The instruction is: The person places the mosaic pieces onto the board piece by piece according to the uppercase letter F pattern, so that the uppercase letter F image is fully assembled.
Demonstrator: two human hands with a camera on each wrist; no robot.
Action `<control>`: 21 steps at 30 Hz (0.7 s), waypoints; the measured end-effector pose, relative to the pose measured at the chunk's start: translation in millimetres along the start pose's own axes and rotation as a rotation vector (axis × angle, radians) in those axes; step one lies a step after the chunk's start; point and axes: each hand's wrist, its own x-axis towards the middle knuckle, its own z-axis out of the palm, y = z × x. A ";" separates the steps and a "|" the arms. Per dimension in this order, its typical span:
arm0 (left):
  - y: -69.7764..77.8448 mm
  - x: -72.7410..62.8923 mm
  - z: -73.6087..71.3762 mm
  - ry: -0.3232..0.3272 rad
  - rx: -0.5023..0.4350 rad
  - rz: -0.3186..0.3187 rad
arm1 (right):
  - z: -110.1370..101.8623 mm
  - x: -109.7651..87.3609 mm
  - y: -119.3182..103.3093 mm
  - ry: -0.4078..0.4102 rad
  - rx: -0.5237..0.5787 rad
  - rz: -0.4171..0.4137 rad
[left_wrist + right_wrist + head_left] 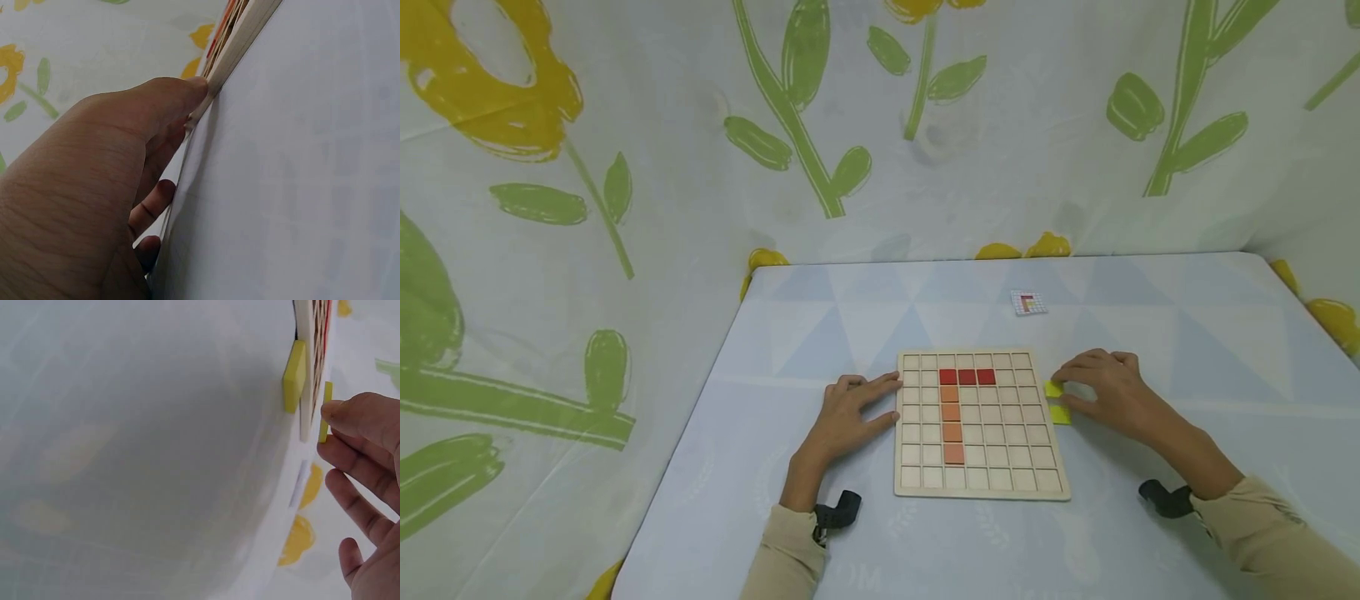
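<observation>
A wooden grid board (pixel 1000 479) lies flat on the table. Three red square tiles (pixel 967 377) form a row near its top, and a column of several orange tiles (pixel 951 412) runs down from the leftmost one. My left hand (pixel 847 414) touches the board's left edge with thumb and fingertips, its fingers extended. Beyond the right edge, my right hand (pixel 1108 392) pinches a yellow tile (pixel 325 412) between thumb and fingers, raised off the table. A second yellow tile (pixel 1060 415) lies beside the board's right edge, just below that hand.
A small card (pixel 1028 302) printed with a coloured grid pattern lies behind the board, toward the table's (pixel 865 308) far edge. A flower-printed cloth (pixel 662 167) hangs around the back and left side. Black wrist cameras (pixel 842 510) sit on both wrists.
</observation>
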 end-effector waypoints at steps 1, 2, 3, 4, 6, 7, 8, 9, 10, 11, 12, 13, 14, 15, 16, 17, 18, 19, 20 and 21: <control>0.4 0.0 -0.3 -0.003 0.001 -0.004 | -0.7 0.1 -1.6 0.000 0.002 -0.003; 0.6 0.0 -0.4 -0.004 -0.001 -0.005 | -1.6 0.3 -3.5 0.001 0.008 -0.006; 0.7 -0.1 -0.5 -0.003 0.001 -0.005 | -2.3 0.6 -5.4 0.003 0.015 -0.010; 0.7 -0.2 -0.5 -0.003 0.000 -0.006 | -3.2 0.7 -7.4 0.005 0.021 -0.016; 0.5 -0.2 -0.1 -0.003 0.000 -0.006 | -4.3 1.0 -11.3 0.007 0.035 -0.026; 0.1 -0.2 -0.1 -0.006 0.000 -0.009 | -4.4 1.4 -13.4 0.008 0.044 -0.032; -0.2 -0.3 0.1 -0.006 0.001 -0.009 | -4.5 1.7 -15.4 0.007 0.054 -0.036; -0.7 -0.4 0.5 -0.007 0.005 -0.009 | -4.4 1.9 -17.3 0.005 0.060 -0.041; -0.9 -0.5 0.6 -0.007 0.004 -0.009 | -4.2 2.2 -19.1 0.004 0.064 -0.046; -1.1 -0.6 0.8 -0.007 0.005 -0.008 | -4.0 2.4 -20.8 0.004 0.069 -0.051; -1.2 -0.6 0.8 -0.007 0.005 -0.007 | -3.8 2.7 -22.6 0.004 0.075 -0.056; -1.1 -0.7 0.7 -0.007 0.004 -0.007 | -3.4 3.0 -24.5 0.007 0.083 -0.063; -1.0 -0.6 0.6 -0.007 0.004 -0.006 | -2.9 3.3 -26.3 0.010 0.087 -0.071; -1.0 -0.6 0.6 -0.008 0.003 -0.005 | -2.2 3.6 -27.9 0.016 0.089 -0.081; -0.8 -0.5 0.3 -0.009 0.001 -0.005 | -1.6 4.0 -29.7 0.023 0.092 -0.093; -0.6 -0.4 0.1 -0.009 0.001 -0.006 | -0.7 4.5 -31.5 0.030 0.093 -0.107; -0.4 -0.3 -0.1 -0.012 0.003 -0.007 | 0.1 5.0 -33.5 0.040 0.091 -0.123; -0.1 -0.2 -0.4 -0.014 0.003 -0.008 | 1.2 5.7 -35.2 0.048 0.088 -0.138; 0.2 0.0 -0.5 -0.015 0.004 -0.008 | 2.3 6.4 -36.9 0.055 0.085 -0.150; 0.4 0.0 -0.5 -0.014 0.002 -0.006 | 3.2 7.1 -38.5 0.061 0.084 -0.163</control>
